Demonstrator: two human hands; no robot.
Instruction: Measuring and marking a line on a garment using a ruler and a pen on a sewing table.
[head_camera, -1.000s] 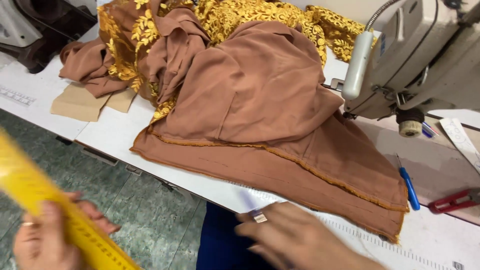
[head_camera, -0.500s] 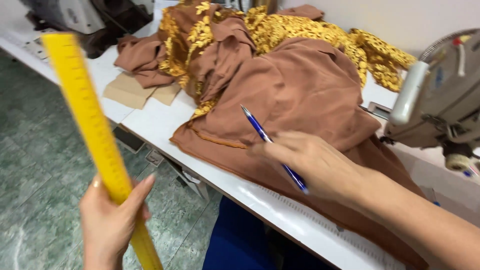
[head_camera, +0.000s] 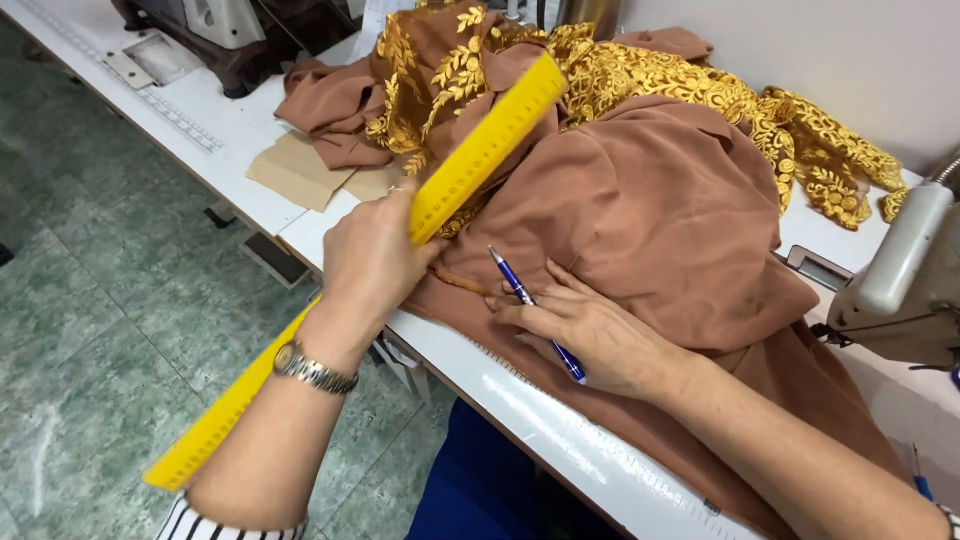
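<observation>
My left hand (head_camera: 370, 255) grips a long yellow ruler (head_camera: 480, 150) near its middle, tilted so its far end lies over the brown fabric (head_camera: 660, 220). My right hand (head_camera: 590, 330) rests flat on the fabric's near edge with a blue pen (head_camera: 528, 300) held between its fingers, tip pointing away from me. Gold embroidered lace (head_camera: 680, 85) is heaped with the brown cloth at the back of the white table (head_camera: 540, 400). A metal watch (head_camera: 315, 370) sits on my left wrist.
A white sewing machine (head_camera: 905, 280) stands at the right. A dark machine (head_camera: 230, 40) sits at the back left. Tan paper pieces (head_camera: 300, 172) lie left of the fabric. Green tiled floor (head_camera: 110, 320) lies below the table edge.
My left hand has swung the ruler from upright over the floor down onto the fabric. My right hand with the pen has settled on the cloth's near edge.
</observation>
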